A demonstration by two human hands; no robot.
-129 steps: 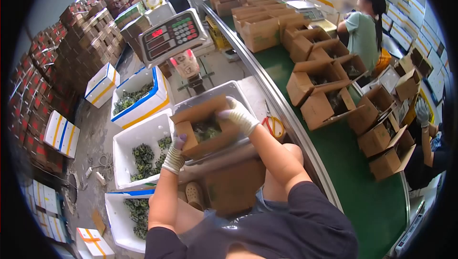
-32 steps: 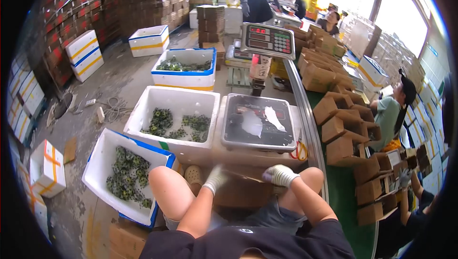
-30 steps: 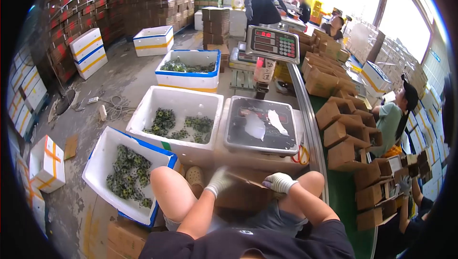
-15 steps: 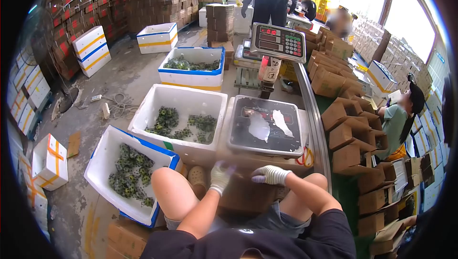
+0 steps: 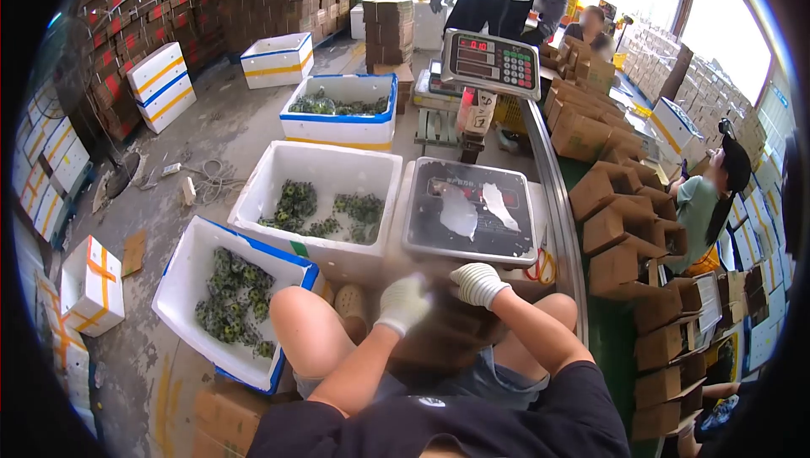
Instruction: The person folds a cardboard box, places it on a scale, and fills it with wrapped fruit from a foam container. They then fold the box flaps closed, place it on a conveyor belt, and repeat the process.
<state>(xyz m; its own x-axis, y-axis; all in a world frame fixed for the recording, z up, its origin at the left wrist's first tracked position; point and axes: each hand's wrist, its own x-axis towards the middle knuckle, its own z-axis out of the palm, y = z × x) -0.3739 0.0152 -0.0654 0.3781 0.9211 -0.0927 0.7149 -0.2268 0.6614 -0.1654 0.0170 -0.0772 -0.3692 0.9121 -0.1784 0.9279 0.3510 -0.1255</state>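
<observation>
Just below the black, metal-rimmed scale platform (image 5: 423, 234), the white-gloved left hand (image 5: 404, 304) and right hand (image 5: 479, 284) are apart over blurred brown cardboard (image 5: 442, 330), each one's grip unclear.

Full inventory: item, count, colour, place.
Scale: one, black plate, centre
White scraps: two, on scale
Display: one, silver, behind scale
Scissors: one, red handles, beside scale
Foam boxes: three, white, left, holding green produce
Other foam boxes: several, white, floor left
Cartons: many, brown, open, right
Stacked cartons: many, brown, back left
Co-workers: at least four, varied clothes, back and right
Left hand: one, whitish glove, lower centre
Right hand: one, whitish glove, beside it
Knees: two, bare, below
</observation>
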